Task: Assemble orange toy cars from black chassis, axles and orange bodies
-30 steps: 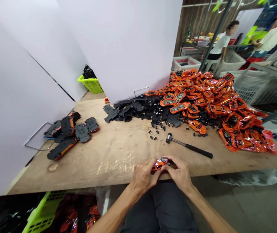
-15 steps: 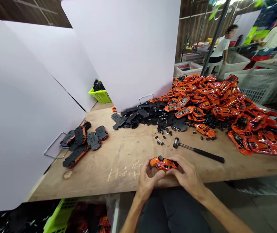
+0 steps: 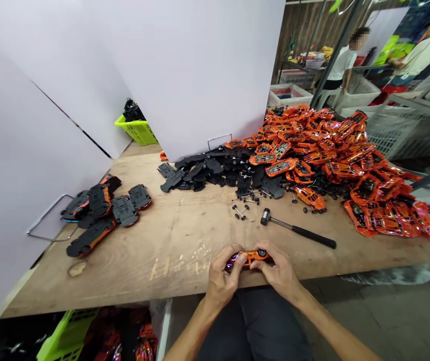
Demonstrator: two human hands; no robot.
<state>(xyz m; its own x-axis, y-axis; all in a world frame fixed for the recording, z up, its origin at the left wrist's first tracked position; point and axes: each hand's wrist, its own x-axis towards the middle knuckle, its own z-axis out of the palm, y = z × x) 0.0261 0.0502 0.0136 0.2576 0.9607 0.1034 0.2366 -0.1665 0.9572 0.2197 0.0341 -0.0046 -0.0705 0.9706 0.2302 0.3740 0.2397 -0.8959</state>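
Note:
An orange toy car (image 3: pixel 251 256) is held between both hands just above the table's front edge, its side with black wheels showing. My left hand (image 3: pixel 223 273) grips one end, its thumb lying on the car's side. Fingers of my right hand (image 3: pixel 279 271) close round the other end beside a wheel. Beyond the hands lies a hammer (image 3: pixel 297 229) with a black handle. Near its head are loose wheel axles (image 3: pixel 240 212). The underside of the car is hidden.
Orange car bodies (image 3: pixel 320 150) are heaped at the right, beside black chassis plates (image 3: pixel 207 168). Several cars (image 3: pixel 98 210) lie underside up at the left. White panels (image 3: pixel 199 65) stand behind. A green basket (image 3: pixel 139 130) sits at the back; two people are beyond the table.
The toy car has been turned in the hands, so its side and wheels now show differently. My left thumb has moved onto its side. The camera view has shifted slightly.

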